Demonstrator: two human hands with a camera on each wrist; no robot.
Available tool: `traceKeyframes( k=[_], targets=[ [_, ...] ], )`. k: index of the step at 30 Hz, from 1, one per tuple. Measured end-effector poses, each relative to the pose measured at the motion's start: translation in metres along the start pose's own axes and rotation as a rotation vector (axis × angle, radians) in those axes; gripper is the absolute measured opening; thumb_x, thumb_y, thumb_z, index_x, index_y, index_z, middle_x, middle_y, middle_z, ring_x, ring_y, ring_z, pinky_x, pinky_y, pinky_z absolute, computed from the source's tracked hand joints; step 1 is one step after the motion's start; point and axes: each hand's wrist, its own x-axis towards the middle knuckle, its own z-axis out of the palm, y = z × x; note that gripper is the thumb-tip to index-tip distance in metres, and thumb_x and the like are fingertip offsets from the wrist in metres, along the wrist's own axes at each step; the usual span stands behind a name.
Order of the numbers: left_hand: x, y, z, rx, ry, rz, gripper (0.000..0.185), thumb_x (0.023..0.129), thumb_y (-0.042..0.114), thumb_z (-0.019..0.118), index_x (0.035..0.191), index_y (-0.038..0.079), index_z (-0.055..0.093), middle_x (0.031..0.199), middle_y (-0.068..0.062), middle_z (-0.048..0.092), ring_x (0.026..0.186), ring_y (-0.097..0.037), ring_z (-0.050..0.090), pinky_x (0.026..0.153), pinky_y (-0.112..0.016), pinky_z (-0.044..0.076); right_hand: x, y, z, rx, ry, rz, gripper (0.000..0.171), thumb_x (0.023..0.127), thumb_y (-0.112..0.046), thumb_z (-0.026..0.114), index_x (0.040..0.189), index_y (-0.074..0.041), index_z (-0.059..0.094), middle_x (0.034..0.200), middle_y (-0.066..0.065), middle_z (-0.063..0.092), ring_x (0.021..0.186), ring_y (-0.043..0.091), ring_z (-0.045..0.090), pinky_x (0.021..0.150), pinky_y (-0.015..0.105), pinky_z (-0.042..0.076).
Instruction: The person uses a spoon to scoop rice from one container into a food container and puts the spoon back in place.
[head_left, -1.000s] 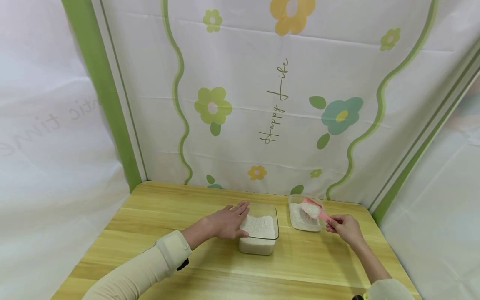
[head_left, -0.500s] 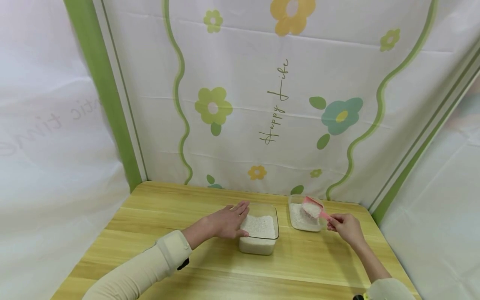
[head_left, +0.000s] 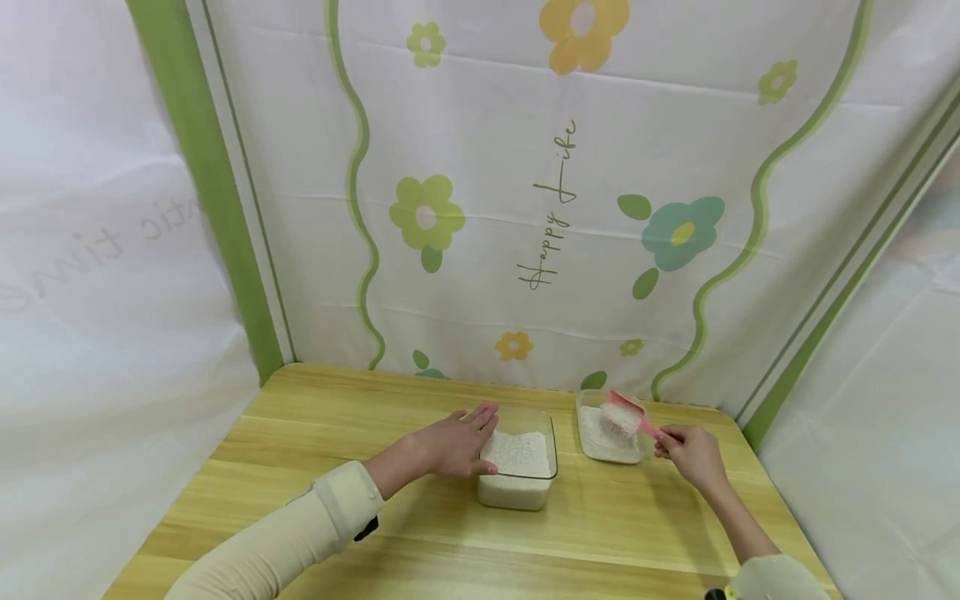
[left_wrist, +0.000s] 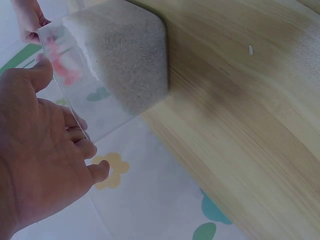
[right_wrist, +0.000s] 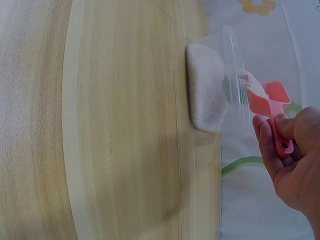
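Note:
My right hand (head_left: 696, 457) grips the handle of a pink scoop (head_left: 626, 413) over the right-hand clear plastic container (head_left: 617, 457). White grains, like rice, fill the scoop and spread to its lip; more lie in the container below. In the right wrist view the thumb presses along the scoop's handle (right_wrist: 283, 143). My left hand (head_left: 456, 443) rests on the left rim of a deeper clear container (head_left: 556, 442), fingers extended and thumb at the near corner. That container holds a thick layer of rice (left_wrist: 131, 60), its grains visible through the wall in the left wrist view.
Both containers stand toward the back of a wooden table (head_left: 315, 433). A white curtain (head_left: 480, 292) printed with flowers hangs directly behind the table's back edge. One loose grain (left_wrist: 251, 50) lies on the table in the left wrist view.
The scoop tips slightly to the left, and its white grains now lie lower, across its front lip. My left hand stays in place on the deeper container's rim.

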Motion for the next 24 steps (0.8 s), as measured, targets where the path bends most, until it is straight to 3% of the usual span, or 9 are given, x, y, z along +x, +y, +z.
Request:
traceKeyframes(
  k=[9,18,24],
  targets=[
    [-0.0016,0.0007,-0.0015,0.006,0.002,0.006,0.083,0.101,0.061,0.036,0.161,0.007,0.016,0.170,-0.009,0.005,0.157,-0.022,0.006,0.123,-0.046,0.026,-0.0001,0.0008,-0.0001,-0.060,0.035,-0.024,0.024,0.097,-0.001,0.057,0.110,0.016,0.069,0.079,0.016,0.075,0.070,0.028,0.074,0.049,0.021,0.051],
    [-0.0011,0.0004,-0.0010,0.008,0.004,0.006,0.082,0.101,0.061,0.037,0.161,0.007,0.017,0.170,-0.008,0.004,0.157,-0.021,0.006,0.123,-0.046,0.026,0.0005,0.0017,0.0011,-0.139,0.083,-0.097,0.021,0.096,-0.002,0.062,0.106,0.013,0.072,0.075,0.014,0.075,0.058,0.006,0.067,0.041,0.022,0.042],
    [0.0003,-0.0003,0.0006,-0.007,0.005,0.005,0.082,0.101,0.061,0.038,0.161,0.008,0.016,0.170,-0.007,0.003,0.157,-0.021,0.005,0.123,-0.047,0.025,-0.0003,-0.0003,0.0028,-0.195,0.120,-0.150,0.018,0.093,-0.001,0.064,0.103,0.012,0.073,0.072,0.012,0.074,0.057,0.013,0.068,0.041,0.022,0.040]
  ],
)
